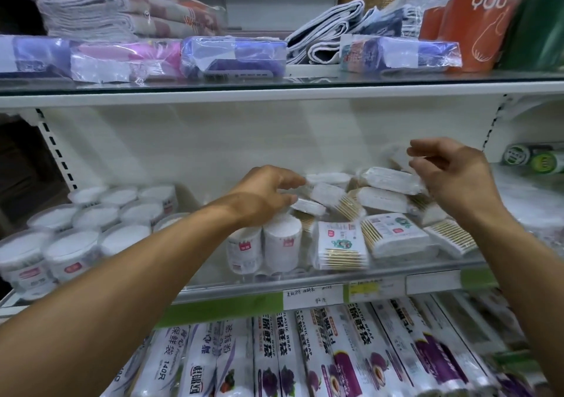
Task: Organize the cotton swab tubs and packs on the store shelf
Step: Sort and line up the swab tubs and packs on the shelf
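Nearest, at 6 o'clock, rolls of plastic wrap and food bags (320, 357) lie side by side on the lowest shelf. Just above them runs the middle shelf's front rail (305, 293) with green strips and paper price labels. On that shelf, at 9 o'clock, round cotton swab tubs (70, 244) stand packed together in rows. Near the centre, two more tubs (265, 245) stand upright under the left forearm. From the centre toward 3 o'clock, flat cotton swab packs (381, 238) lie in a loose, overlapping heap. The left hand (262, 195) reaches over the two tubs, its fingers spread and touching the small packs (323, 195) at the heap's edge. The right hand (454, 176) hovers at 2 o'clock, its fingers curled round a clear-wrapped pack (393, 180) atop the heap. Farthest, at 12 o'clock, the upper shelf (274, 91) carries folded cloths in plastic bags (232, 57).
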Demonstrator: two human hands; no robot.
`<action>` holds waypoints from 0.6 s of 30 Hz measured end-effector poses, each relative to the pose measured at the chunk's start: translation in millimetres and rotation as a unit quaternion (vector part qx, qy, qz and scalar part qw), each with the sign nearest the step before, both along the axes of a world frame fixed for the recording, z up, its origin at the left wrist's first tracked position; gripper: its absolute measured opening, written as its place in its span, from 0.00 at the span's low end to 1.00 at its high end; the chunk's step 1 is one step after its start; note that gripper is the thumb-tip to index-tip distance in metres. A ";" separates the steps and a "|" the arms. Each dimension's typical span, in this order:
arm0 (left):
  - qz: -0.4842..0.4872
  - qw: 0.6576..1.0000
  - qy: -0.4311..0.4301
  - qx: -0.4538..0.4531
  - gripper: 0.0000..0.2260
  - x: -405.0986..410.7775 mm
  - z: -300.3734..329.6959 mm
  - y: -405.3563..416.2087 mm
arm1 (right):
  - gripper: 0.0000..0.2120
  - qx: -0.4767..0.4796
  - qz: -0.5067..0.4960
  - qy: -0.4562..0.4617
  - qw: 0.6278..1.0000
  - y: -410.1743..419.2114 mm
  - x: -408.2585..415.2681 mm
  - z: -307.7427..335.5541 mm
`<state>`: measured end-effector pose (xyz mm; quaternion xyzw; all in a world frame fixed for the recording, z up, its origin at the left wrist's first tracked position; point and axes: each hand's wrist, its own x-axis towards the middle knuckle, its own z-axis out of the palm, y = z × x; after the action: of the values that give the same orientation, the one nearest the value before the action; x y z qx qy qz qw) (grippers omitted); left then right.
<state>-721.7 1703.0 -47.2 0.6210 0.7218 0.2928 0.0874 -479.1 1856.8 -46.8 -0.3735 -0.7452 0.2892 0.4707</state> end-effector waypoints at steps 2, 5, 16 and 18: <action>-0.010 1.000 -0.002 0.003 0.17 6.6 0.5 9.2 | 0.16 0.001 -0.028 -0.072 0.997 9.0 5.4 -3.7; -0.016 1.000 0.016 -0.004 0.18 17.1 3.4 23.9 | 0.23 0.032 -0.035 -0.244 0.969 20.4 4.9 -9.1; -0.017 0.998 0.060 -0.001 0.20 43.2 12.8 78.0 | 0.17 0.232 -0.053 -0.420 0.876 62.2 -0.1 -21.7; -0.010 0.998 0.061 0.001 0.20 44.3 12.4 89.0 | 0.16 0.212 -0.065 -0.359 0.907 68.7 4.8 -19.2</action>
<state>-677.4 1792.1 -34.9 0.6448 0.7194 0.2543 0.0452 -474.4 1925.5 -66.0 -0.3910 -0.8818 -0.0601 0.2570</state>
